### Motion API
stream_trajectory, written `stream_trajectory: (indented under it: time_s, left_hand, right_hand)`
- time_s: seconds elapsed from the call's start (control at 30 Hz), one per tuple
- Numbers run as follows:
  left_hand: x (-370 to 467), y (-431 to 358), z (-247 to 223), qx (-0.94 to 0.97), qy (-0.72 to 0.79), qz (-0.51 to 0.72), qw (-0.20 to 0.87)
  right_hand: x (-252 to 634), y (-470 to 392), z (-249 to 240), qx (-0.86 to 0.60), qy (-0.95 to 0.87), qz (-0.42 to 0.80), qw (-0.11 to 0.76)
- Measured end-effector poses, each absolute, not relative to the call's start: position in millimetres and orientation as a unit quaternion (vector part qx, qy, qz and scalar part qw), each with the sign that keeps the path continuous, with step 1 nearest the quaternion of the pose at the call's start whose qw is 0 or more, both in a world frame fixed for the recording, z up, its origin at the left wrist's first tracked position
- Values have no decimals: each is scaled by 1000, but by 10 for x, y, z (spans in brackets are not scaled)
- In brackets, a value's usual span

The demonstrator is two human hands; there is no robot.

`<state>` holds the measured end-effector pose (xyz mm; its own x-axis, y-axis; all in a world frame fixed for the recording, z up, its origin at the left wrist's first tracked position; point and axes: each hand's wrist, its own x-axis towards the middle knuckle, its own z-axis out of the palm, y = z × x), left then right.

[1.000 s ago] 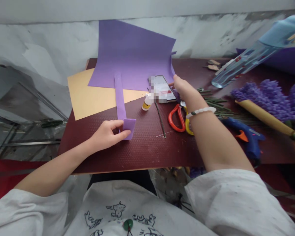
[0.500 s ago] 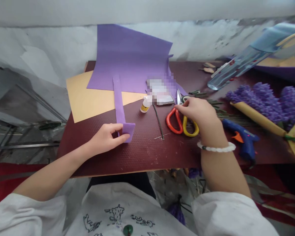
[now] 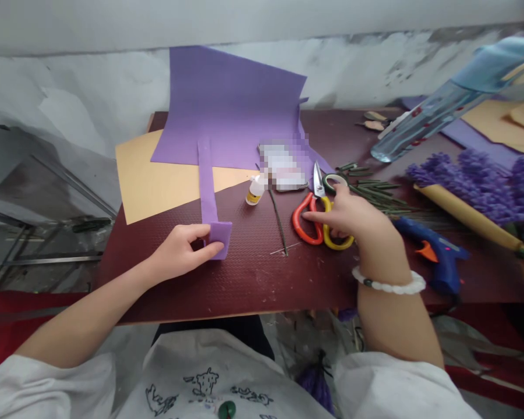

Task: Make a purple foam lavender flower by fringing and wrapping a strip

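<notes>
My left hand pinches the folded end of a long purple strip between thumb and fingers. The strip runs back across a purple sheet. Over a pair of scissors, with one red and one yellow handle, is my right hand. Its thumb stretches across the handles and its index finger points at a roll of green tape; the other fingers are partly hidden. The scissors lie with blades slightly apart, pointing away from me. A small white bottle with a yellow label stands between my hands.
Behind are the large purple sheet and a yellow sheet. A partly blurred phone-like object, green stems, a blue glue gun, purple flowers and a leaning clear bottle occupy the right side.
My right hand has gone from closed fingers by the scissors' pivot to spread thumb and index finger over the handles. The left hand keeps its pinch on the strip. The view has shifted slightly.
</notes>
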<state>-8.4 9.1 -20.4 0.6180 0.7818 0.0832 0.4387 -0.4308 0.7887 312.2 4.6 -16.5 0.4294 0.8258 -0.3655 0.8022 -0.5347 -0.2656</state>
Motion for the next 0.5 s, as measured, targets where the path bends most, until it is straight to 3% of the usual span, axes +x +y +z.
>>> stream_trajectory:
  time_s: [0.2, 0.33, 0.5]
  left_hand:
    - [-98, 95, -219, 825, 368, 211, 374]
    - [-108, 95, -218, 825, 366, 209, 378]
    - [-102, 108, -211, 822, 364, 208, 387]
  right_hand:
    - [3090, 3, -53, -873, -455, 152, 83]
    - [3160, -47, 2, -874, -396, 145, 240]
    - [3106, -64, -24, -773, -392, 152, 475]
